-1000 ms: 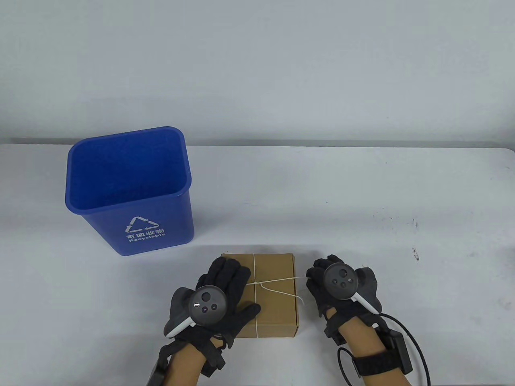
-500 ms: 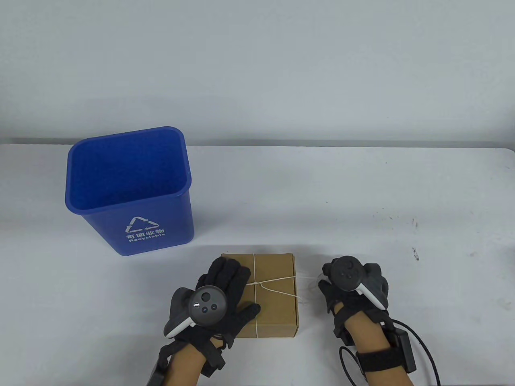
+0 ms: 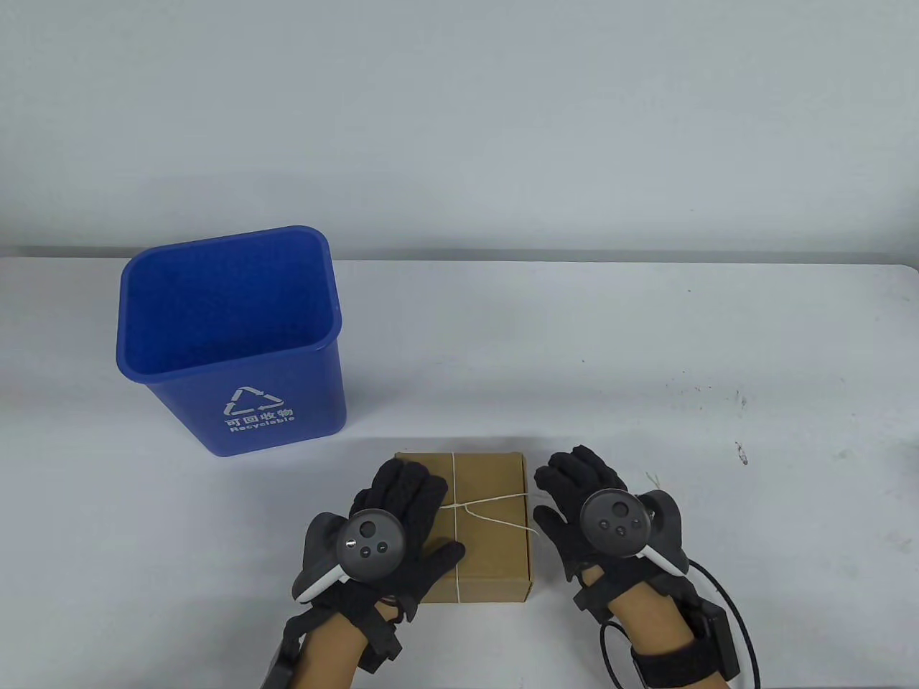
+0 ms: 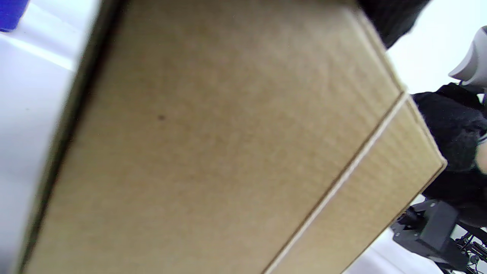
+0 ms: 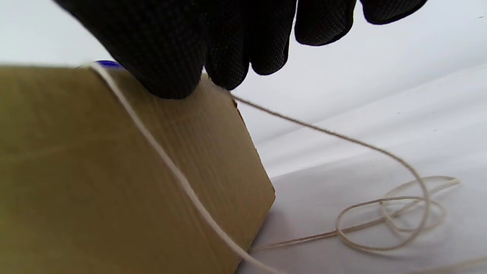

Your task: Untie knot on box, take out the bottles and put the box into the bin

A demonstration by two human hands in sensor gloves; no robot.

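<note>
Since the earlier frame, right hand point(image 3: 589, 502) has swung back beside the box point(image 3: 488, 531), fingers spread, touching its right edge and pinching nothing. Left hand point(image 3: 395, 520) lies flat on the lid, fingers straight. One box sits near the table's point(image 3: 646, 344) front edge, string point(image 3: 495, 520) partly loosened but wrapped round. One bin point(image 3: 230, 344), back left, awaits. Bottles unseen; opening remains.
</note>
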